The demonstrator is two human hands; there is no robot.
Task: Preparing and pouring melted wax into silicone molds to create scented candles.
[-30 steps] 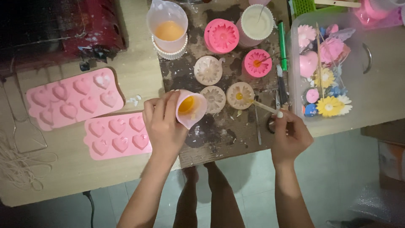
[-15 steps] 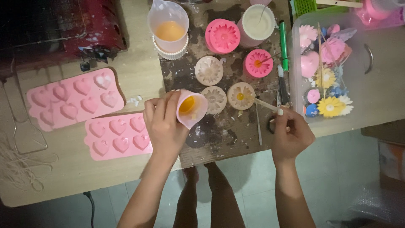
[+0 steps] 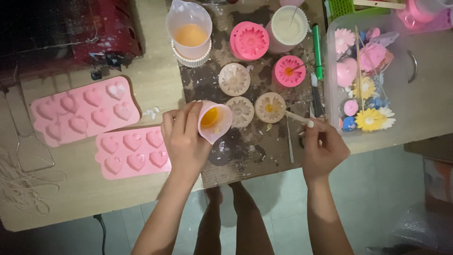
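- Pink cup [image 3: 213, 121] with orange liquid is held tipped by the left hand [image 3: 181, 139], fingers wrapped around it.
- Thin stick [image 3: 295, 116] is pinched by the right hand [image 3: 323, 148], its tip by the daisy mould [image 3: 269, 107].

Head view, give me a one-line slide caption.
Left hand tilts pink cup; right hand holds stick at daisy mould.

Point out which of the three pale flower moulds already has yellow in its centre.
The rightmost pale mould, nearest the right hand: it alone shows a yellow centre, at the stick's tip. The other two are plain.
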